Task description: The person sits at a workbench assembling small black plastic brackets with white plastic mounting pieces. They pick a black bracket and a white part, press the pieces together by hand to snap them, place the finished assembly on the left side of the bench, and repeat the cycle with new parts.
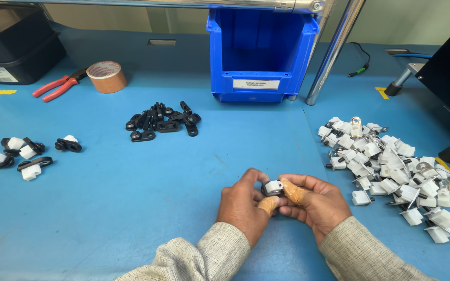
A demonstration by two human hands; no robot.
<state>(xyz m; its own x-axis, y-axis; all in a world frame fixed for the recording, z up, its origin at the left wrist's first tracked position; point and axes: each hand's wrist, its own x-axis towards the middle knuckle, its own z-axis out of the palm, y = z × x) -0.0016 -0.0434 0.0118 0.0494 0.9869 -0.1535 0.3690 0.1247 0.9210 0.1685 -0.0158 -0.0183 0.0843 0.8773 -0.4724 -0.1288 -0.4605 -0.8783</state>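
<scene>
Fingers of left hand (243, 205) and right hand (313, 200) pinching white-and-black clip (272, 188), long axis roughly left-right

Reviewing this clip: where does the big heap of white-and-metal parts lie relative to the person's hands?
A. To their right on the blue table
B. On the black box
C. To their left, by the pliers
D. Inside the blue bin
A: the heap of white-and-metal parts is spread on the blue table to the right of the right hand.

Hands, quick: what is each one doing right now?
Left hand: fingers closed on the small white and black clip.
Right hand: fingers closed on the same clip, pinching it from the other side.
</scene>
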